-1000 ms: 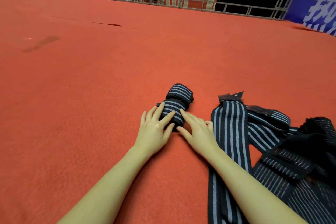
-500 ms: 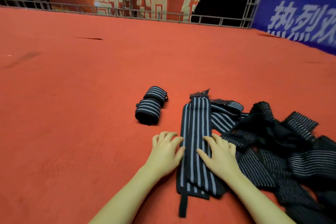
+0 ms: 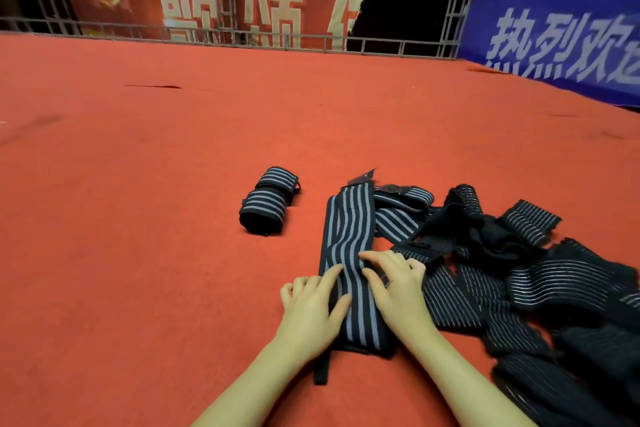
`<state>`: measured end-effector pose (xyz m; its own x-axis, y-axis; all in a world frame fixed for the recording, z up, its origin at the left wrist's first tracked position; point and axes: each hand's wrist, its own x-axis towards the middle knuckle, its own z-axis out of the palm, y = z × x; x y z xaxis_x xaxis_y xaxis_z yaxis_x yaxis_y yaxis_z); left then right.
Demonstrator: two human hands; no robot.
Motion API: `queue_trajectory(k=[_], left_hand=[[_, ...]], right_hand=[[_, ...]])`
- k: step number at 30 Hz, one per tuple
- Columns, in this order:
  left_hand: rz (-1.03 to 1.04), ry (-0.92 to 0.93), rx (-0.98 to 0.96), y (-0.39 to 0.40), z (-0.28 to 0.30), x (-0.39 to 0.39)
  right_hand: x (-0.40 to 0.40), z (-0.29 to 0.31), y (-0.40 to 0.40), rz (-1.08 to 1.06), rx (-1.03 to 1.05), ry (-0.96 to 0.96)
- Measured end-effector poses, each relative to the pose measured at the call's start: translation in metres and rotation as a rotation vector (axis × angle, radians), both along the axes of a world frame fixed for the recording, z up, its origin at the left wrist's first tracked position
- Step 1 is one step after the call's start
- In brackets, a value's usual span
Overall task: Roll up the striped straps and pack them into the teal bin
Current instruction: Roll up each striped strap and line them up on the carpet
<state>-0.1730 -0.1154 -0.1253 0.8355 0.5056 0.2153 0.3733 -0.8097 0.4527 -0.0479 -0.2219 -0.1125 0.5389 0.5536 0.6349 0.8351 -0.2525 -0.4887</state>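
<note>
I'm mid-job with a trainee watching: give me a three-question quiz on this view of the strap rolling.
1. True or false: the teal bin is in view.
2. How many finished rolls lie on the red carpet? A) none B) two C) five
3. Fill in: the left hand and right hand both rest on the flat ____, with the loose pile to its right.

Key: 1 false; 2 B; 3 strap.

single head-worn cam, wide-angle, looks forward and down over red carpet, both forearms enter from the bottom edge, hands close to lens, railing and banners far back
</note>
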Motion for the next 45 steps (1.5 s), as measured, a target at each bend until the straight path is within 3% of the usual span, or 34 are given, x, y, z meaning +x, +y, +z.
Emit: queue_trajectory(k=[2, 6, 15, 19, 24, 29, 33, 36, 38, 41, 45], left_hand=[[-0.042, -0.134, -0.127, -0.003, 0.005, -0.005], [-0.056, -0.302, -0.157, -0.003, 0.009, -0.007], [-0.163, -0.233, -0.046, -0.013, 0.002, -0.026], [-0.108, -0.366, -0.058, -0.024, -0.003, -0.031], [-0.103, -0.49, -0.047, -0.026, 0.014, -0.036], [-0.106, -0.49, -0.097, -0.027, 0.027, -0.035], [-0.051, -0.425, -0.1, -0.027, 0.028, -0.038], [-0.027, -0.379, -0.128, -0.03, 0.029, -0.043], [0.001, -0.349, -0.142, -0.031, 0.03, -0.045], [-0.014, -0.147, -0.005, -0.031, 0.022, -0.045], [-0.096, -0.066, 0.081, -0.033, 0.004, -0.052]], right_hand=[[0.001, 0.009, 0.0, 0.005, 0.066, 0.106], [0.001, 0.014, -0.012, 0.039, -0.013, 0.168], [-0.021, -0.011, -0.064, 0.108, -0.346, -0.029], [-0.027, -0.012, -0.071, 0.047, -0.184, -0.185], [-0.041, 0.01, -0.065, 0.051, 0.091, 0.129], [-0.041, 0.03, -0.061, 0.015, 0.025, 0.11], [-0.047, 0.025, -0.069, 0.015, -0.148, 0.273], [-0.05, 0.026, -0.074, 0.038, -0.136, 0.323], [-0.051, 0.03, -0.071, 0.013, -0.176, 0.24], [-0.051, 0.025, -0.064, -0.082, -0.441, 0.037], [-0.051, 0.009, -0.069, -0.057, -0.583, 0.005]])
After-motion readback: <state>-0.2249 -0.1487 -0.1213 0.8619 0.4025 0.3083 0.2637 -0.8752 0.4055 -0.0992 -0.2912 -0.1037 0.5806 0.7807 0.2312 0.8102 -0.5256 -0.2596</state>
